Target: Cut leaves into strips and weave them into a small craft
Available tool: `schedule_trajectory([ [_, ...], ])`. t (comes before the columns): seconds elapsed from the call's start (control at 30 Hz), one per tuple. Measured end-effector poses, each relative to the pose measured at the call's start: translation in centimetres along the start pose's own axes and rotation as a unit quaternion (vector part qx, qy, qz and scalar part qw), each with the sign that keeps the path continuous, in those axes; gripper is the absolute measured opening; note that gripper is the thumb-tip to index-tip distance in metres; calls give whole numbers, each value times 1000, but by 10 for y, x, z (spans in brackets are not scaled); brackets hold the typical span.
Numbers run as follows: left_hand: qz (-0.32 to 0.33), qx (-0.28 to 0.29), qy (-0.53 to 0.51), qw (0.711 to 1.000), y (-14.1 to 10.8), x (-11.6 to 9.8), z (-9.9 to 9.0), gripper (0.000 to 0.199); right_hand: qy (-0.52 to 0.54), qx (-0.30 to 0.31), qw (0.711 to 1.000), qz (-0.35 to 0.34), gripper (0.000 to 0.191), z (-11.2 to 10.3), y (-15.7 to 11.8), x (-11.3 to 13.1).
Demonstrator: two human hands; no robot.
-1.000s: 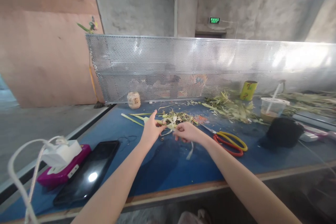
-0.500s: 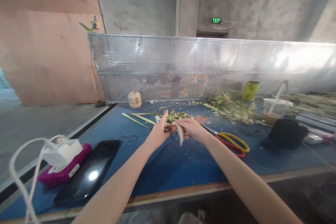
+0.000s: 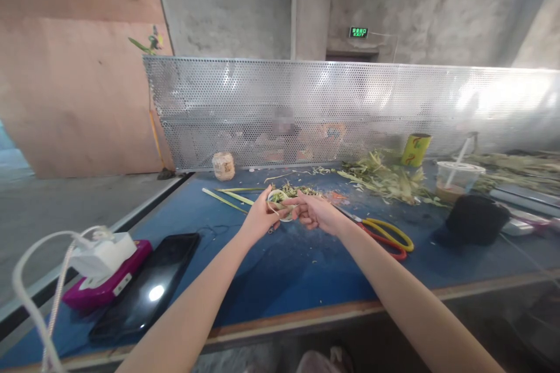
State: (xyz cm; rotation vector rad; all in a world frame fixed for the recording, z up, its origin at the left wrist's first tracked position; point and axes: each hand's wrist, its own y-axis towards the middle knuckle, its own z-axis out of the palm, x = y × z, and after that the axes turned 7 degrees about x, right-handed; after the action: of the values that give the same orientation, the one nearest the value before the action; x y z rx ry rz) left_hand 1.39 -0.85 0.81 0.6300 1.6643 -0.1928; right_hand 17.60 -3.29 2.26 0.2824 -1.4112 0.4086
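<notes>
My left hand [image 3: 259, 218] is closed on a pale green leaf strip [image 3: 272, 194], which curves into a ring above the blue table [image 3: 306, 285]. My right hand [image 3: 322, 214] is at the ring's right side with its fingers apart. Its index finger reaches to the strip; whether it presses on it is hard to tell. Just behind both hands lies a small heap of shredded dry leaf bits [image 3: 301, 189]. Several long green leaf strips [image 3: 225, 200] rest to the left of my left hand. Scissors with red and yellow handles [image 3: 389, 232] lie beyond my right wrist.
At left are a black phone [image 3: 146, 285] and a magenta power strip [image 3: 109, 280] with white cables. A perforated metal screen [image 3: 262, 87] borders the back. Dried leaves [image 3: 385, 178], a yellow-green can [image 3: 415, 150], a drink cup [image 3: 457, 180] and a black object [image 3: 476, 220] stand right.
The leaf strip hung down between my hands before; now it loops round in my left hand. My right hand's fingers have spread apart. The view has shifted slightly.
</notes>
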Motion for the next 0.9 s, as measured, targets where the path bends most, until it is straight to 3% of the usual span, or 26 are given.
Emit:
schedule_trajectory([
  [0.13, -17, 8, -18, 1000, 0, 2, 0, 99, -194, -102, 973, -78, 28, -1, 1, 0],
  [0.27, -24, 10, -27, 999, 0, 4, 0, 103, -357, -131, 915, -138, 23, -4, 2, -2],
  [0.33, -22, 16, -30, 999, 0, 5, 0, 104, -396, -132, 897, -147, 24, -6, 3, -3],
  [0.47, -25, 24, -30, 999, 0, 6, 0, 104, -410, -130, 892, -139, 29, -7, 3, -4],
  [0.6, -29, 32, -36, 998, 0, 7, 2, 108, -428, -116, 876, -190, 28, -4, 1, -1],
  [0.7, -21, 41, -37, 998, -1, 7, 4, 108, -420, -97, 884, -181, 33, -2, 0, -1],
  [0.8, -19, 42, -34, 998, -1, 8, 3, 107, -380, -83, 910, -146, 35, -2, 1, -3],
  [0.9, -15, 43, -38, 998, -1, 7, 3, 107, -314, -45, 936, -153, 33, -2, 3, -6],
])
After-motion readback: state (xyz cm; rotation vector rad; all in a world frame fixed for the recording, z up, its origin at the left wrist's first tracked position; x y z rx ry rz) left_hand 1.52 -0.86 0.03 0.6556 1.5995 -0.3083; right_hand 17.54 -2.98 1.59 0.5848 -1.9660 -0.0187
